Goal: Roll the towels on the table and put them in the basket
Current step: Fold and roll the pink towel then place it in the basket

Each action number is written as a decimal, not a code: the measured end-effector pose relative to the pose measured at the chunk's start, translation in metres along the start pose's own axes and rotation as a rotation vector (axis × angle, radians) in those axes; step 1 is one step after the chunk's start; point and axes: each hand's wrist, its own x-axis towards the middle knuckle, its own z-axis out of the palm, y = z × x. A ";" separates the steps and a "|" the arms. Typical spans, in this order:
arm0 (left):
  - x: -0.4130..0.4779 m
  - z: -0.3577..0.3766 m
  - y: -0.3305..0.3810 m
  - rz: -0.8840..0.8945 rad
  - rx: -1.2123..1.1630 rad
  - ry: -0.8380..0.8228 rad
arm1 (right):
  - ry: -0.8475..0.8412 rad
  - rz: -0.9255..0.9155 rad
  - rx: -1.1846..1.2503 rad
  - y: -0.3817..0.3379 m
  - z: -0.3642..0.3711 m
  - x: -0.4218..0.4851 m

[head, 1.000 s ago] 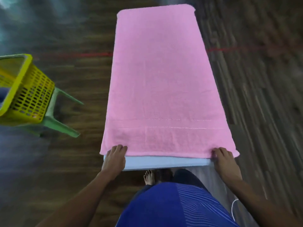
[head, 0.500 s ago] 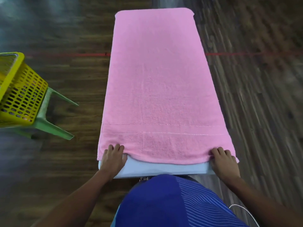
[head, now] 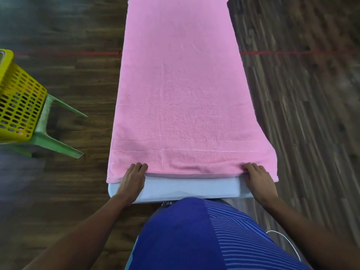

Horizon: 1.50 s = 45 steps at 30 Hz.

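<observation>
The fingers [head: 139, 167] of the left hand [head: 133, 181] and right hand [head: 260, 180] curl round the near hem of the towel [head: 181, 84]. Over the last second the hem has crept up the table [head: 191, 187] and bunched into a first turn. Rolling has only begun, I judge; the basket [head: 19, 110] waits at left.

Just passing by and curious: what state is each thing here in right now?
pink towel: spread flat along the table, near edge bunched, unrolled.
left hand: grips the towel's near left corner.
right hand: grips the near right corner.
yellow basket: sits on a green stool, contents unclear.
table: mostly covered by the towel.
</observation>
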 end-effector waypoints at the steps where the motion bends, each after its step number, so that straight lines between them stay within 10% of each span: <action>1: 0.000 0.000 -0.001 -0.004 0.005 -0.002 | 0.016 -0.006 0.037 -0.001 -0.001 -0.001; 25: -0.040 -0.024 -0.028 -0.252 -0.276 0.053 | -0.087 0.002 0.187 0.035 -0.019 -0.013; 32: -0.010 -0.029 -0.048 -0.314 -0.124 -0.111 | -0.248 0.126 0.034 0.033 -0.024 0.031; 39: -0.009 -0.016 -0.044 -0.357 0.157 0.074 | 0.050 0.019 0.074 0.013 -0.021 0.010; 45: -0.015 -0.008 -0.037 -0.340 0.110 0.100 | -0.074 0.021 0.016 0.023 -0.008 -0.022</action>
